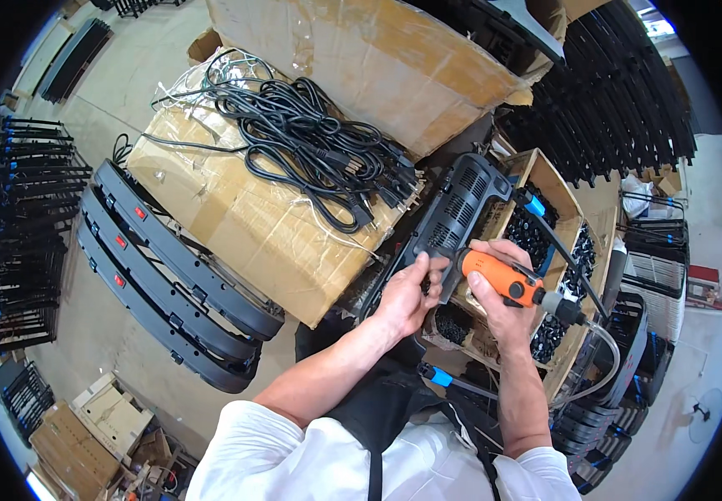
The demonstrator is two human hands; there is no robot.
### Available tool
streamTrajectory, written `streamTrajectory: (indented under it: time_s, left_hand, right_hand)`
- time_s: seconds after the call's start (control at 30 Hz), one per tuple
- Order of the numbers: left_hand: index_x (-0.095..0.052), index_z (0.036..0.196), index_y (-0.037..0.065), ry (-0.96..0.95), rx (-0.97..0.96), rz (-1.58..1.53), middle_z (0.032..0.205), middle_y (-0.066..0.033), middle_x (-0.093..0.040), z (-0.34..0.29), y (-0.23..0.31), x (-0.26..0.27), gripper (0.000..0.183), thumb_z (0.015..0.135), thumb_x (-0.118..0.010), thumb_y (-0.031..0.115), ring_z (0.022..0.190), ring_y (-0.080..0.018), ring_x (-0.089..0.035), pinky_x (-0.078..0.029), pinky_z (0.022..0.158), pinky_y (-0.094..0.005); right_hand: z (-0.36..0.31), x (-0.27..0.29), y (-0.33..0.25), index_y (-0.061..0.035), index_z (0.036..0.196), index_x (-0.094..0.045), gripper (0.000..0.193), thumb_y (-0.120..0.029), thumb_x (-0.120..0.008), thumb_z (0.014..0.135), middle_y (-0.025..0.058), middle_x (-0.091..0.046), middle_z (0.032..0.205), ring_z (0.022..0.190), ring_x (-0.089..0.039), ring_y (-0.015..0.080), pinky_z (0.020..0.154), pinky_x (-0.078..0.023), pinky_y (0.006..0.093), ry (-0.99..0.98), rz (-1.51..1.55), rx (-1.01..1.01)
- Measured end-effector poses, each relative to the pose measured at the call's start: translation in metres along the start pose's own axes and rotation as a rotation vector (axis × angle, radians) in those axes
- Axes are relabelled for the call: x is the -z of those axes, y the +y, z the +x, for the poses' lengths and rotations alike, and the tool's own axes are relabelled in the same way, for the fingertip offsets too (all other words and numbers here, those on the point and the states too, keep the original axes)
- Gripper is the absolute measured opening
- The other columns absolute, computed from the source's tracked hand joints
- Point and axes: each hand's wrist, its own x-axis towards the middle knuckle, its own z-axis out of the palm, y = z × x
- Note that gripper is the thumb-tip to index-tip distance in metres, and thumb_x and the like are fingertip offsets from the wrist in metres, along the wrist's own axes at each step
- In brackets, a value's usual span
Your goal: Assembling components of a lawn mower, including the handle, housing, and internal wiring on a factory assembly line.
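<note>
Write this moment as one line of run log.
right hand: holds orange air tool | left hand: at black vented housing | nearby: black power cords on cardboard box

No words or numbers can be read just now, not on anything in view! On the orange power tool (496,273), small dark marks are shown along the casing, too fine to be made out. Over to the left, the red switches (120,242) on the curved black housings (185,288) are picked out, any lettering too tiny to be deciphered. And down at lower left, on the brown cardboard (73,451), faint print is glimpsed, too blurred to be read.
</note>
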Motion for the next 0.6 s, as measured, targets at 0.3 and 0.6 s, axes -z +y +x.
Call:
streamTrajectory:
  time_s: [0.3,0.6]
  left_hand:
    - [-0.067,0.127,0.007,0.045,-0.107,0.214,0.079,0.0054,-0.057,0.006,-0.016,0.020,0.030,0.115,-0.052,0.029,0.061,-0.0051,-0.047,-0.036,0.052,-0.0212]
    - [-0.068,0.124,0.008,0.033,-0.094,0.231,0.080,0.0060,-0.058,0.004,-0.013,0.019,0.030,0.115,-0.051,0.032,0.060,-0.0040,-0.047,-0.037,0.051,-0.0198]
  right_hand:
    - [0.022,-0.013,0.019,-0.0005,0.139,-0.054,0.053,-0.004,-0.079,0.092,0.0166,-0.069,0.133,0.122,-0.066,0.0232,0.109,-0.052,0.0392,-0.029,-0.046,-0.004]
    - [0.026,-0.021,0.027,-0.0009,0.138,-0.055,0.053,-0.006,-0.080,0.091,0.0165,-0.070,0.132,0.121,-0.067,0.0228,0.109,-0.052,0.0391,-0.017,-0.055,-0.024]
